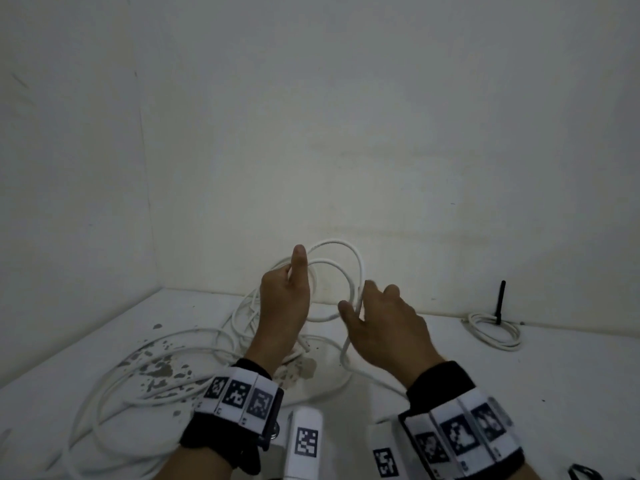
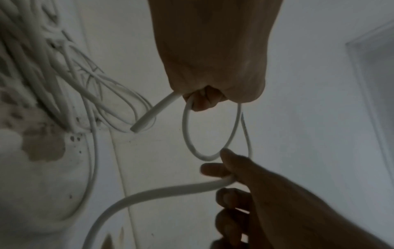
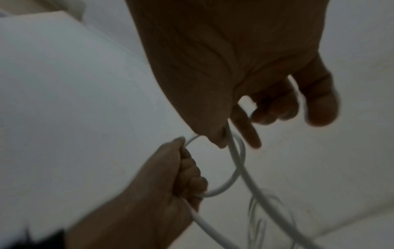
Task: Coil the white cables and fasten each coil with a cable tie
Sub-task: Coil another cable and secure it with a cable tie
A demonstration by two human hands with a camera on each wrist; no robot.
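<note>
The white cable (image 1: 341, 271) is held up in two loops between the hands, above the table (image 1: 485, 368), its cut end (image 2: 147, 118) jutting from the left hand (image 1: 284, 299), whose fingers are curled tight round the loops. The trailing strand is pinched loosely between thumb and fingers of the right hand (image 1: 384, 327), and runs down beneath it. A loose tangle of cable (image 1: 156, 368) lies below the left hand; a finished coil (image 1: 495, 330) is seen well beyond the right, a black tie (image 1: 500, 301) standing up from it.

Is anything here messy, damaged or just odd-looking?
Yes. The white tabletop is worn: its coating has flaked off in grey-brown patches at the left, under a loose tangle of white cable. By contrast, one finished coil lies neatly at the far right.
</note>
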